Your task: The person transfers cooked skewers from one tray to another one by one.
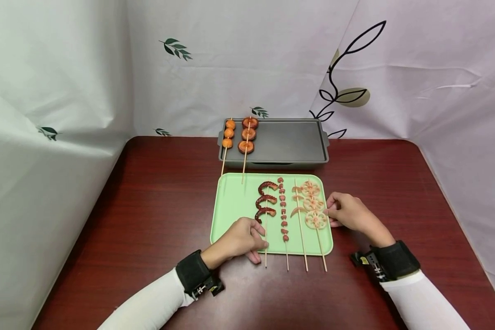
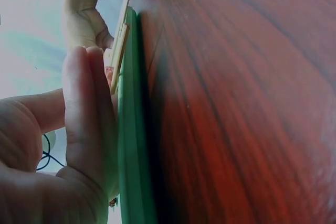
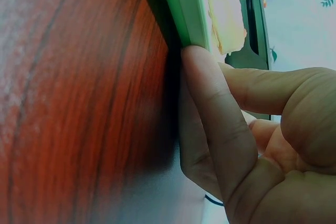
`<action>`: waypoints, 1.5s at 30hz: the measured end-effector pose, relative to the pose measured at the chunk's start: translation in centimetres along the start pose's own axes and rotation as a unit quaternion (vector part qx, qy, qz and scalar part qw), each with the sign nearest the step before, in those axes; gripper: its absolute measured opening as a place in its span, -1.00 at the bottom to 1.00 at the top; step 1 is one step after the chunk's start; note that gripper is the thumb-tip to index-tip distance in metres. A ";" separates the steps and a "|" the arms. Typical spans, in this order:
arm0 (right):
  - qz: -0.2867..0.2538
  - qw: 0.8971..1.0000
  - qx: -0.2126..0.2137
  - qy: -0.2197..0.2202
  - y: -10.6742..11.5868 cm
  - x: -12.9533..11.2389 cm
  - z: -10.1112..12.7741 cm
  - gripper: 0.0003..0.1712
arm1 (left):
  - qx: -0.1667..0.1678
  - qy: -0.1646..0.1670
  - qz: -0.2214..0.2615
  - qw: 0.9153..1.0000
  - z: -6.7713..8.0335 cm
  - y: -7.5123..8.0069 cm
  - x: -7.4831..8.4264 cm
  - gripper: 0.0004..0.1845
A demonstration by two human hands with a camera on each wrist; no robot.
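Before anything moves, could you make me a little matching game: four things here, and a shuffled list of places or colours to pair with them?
Things:
1. Tray
2. Grill pan
3. Orange-ball skewer
4. Right hand

Places or colours:
A. Farthest left of the skewers
B. At the tray's right edge
C. Dark grey
D. Pale green

Pairs: 1-D, 2-C, 3-A, 4-B

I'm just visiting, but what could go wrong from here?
The right hand touches the rim of the green tray, so a careless push might shift the loose skewers.

The lotus-root skewer lies very close to the thin-slice skewer; lifting one could disturb the other.

The tray skewers' stick ends overhang the near rim, so the left hand might knock one.
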State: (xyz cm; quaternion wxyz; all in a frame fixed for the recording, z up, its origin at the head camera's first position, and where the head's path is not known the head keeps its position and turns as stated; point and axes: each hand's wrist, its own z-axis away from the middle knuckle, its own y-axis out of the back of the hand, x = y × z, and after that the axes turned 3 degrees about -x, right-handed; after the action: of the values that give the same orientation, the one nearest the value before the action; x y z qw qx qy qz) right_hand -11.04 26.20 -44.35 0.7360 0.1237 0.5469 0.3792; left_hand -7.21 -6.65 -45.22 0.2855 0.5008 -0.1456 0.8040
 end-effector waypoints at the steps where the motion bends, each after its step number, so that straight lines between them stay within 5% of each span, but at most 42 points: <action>1: 0.001 1.000 0.000 0.002 0.0 0.0 0.0 -0.88 | 0.000 0.000 -0.006 1.000 0.0 0.1 0.0 -0.72; 5: -0.002 1.000 0.000 0.002 -0.1 0.0 0.0 -0.88 | 0.006 -0.015 -0.057 0.998 0.3 0.5 0.3 -0.73; 8: -0.004 1.000 -0.001 0.001 -0.1 0.1 0.0 -0.88 | 0.032 -0.050 -0.145 0.988 0.7 0.7 0.7 -0.75; 10: -0.006 1.000 -0.001 0.000 -0.1 0.1 0.0 -0.87 | 0.059 -0.078 -0.219 0.971 1.0 0.9 1.1 -0.76; 13: -0.007 1.000 -0.003 -0.001 -0.1 0.1 -0.1 -0.87 | 0.112 -0.119 -0.319 0.934 1.5 1.2 1.6 -0.78; 17: -0.007 1.000 -0.001 0.000 0.0 0.1 -0.1 -0.87 | 0.170 -0.146 -0.389 0.894 2.0 1.6 2.3 -0.75; 26: -0.010 1.000 -0.002 0.001 0.0 0.0 0.0 -0.87 | 0.257 -0.204 -0.438 0.837 2.4 3.1 3.6 -0.76; 34: -0.013 1.000 -0.006 -0.003 -0.1 0.1 0.0 -0.86 | 0.325 -0.265 -0.436 0.796 2.2 5.1 4.9 -0.71; 37: -0.013 1.000 -0.006 -0.002 -0.1 0.0 0.0 -0.86 | 0.334 -0.278 -0.418 0.798 1.9 5.9 5.4 -0.64; 39: -0.013 1.000 -0.006 -0.003 -0.1 0.0 0.0 -0.87 | 0.330 -0.283 -0.393 0.810 1.7 6.4 5.7 -0.58; 41: -0.012 1.000 -0.006 -0.003 -0.1 0.0 0.1 -0.87 | 0.320 -0.284 -0.357 0.830 1.4 7.0 6.0 -0.51; 45: -0.005 1.000 -0.003 0.000 -0.1 0.0 0.1 -0.88 | 0.273 -0.270 -0.254 0.888 0.9 8.0 6.5 -0.43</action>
State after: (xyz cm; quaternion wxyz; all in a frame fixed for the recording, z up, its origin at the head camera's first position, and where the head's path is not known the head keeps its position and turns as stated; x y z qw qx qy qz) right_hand -10.92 26.14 -44.39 0.7383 0.1192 0.5461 0.3775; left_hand -13.59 -11.47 -38.66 0.2816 0.7764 0.1404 0.5461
